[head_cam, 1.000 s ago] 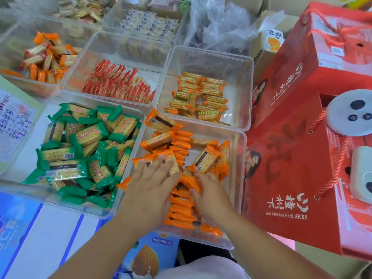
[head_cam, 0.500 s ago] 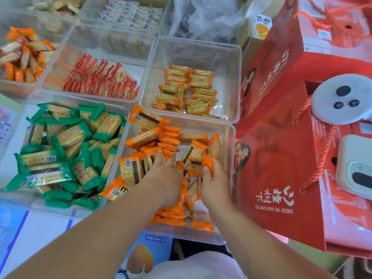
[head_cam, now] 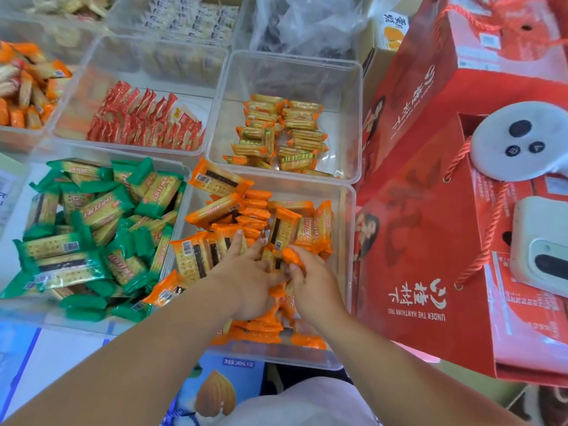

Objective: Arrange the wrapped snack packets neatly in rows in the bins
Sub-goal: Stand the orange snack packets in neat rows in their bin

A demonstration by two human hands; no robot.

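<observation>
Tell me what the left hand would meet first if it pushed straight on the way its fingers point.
Its fingers touch the orange packets stacked just ahead, so the left hand would press into those first. Beyond them stands the far wall of the bin; depth is unclear.

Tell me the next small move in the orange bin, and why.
Probably set the orange packet pinched by the right hand upright beside the standing packets at the right side of the bin, the left hand steadying them. The tilted packets further back show the row is unfinished.
</observation>
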